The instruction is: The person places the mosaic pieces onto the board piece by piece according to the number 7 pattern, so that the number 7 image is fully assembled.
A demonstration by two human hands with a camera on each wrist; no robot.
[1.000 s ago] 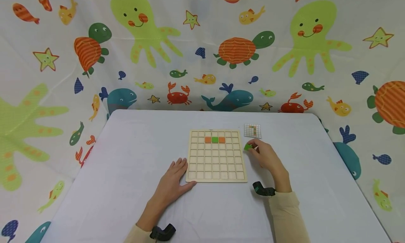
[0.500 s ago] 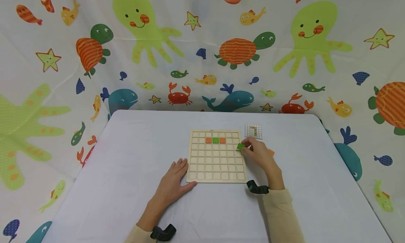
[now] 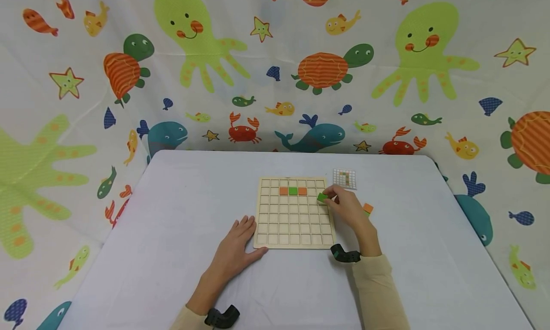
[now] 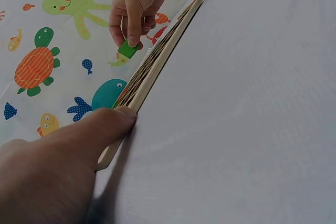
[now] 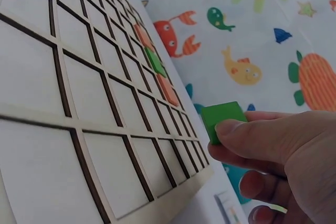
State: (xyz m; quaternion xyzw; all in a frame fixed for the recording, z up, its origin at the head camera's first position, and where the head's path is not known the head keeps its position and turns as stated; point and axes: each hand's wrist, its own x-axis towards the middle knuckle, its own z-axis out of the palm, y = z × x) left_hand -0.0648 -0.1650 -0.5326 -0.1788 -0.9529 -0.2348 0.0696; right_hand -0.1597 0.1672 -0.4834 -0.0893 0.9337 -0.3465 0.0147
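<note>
A wooden grid board (image 3: 294, 225) lies flat on the table. My left hand (image 3: 232, 249) rests at its lower left corner, fingers along the left side and the thumb (image 4: 113, 121) against the near edge. My right hand (image 3: 350, 208) pinches a green square tile (image 5: 223, 119) between thumb and index finger, held over the board's upper right part. Set in one row of the grid are an orange tile (image 3: 284, 191), a green tile (image 3: 293, 191) and another orange tile (image 3: 302, 191), side by side.
A small pattern card (image 3: 344, 178) with a printed grid lies behind my right hand. An orange tile (image 3: 368, 207) lies on the table right of my right wrist, with a bit of green beside it. A sea-animal cloth (image 3: 258, 58) hangs behind the white table (image 3: 193, 186).
My right hand has moved left with the green tile, from beside the board to over its right columns. The loose orange tile has come into view. My left hand stays put.
</note>
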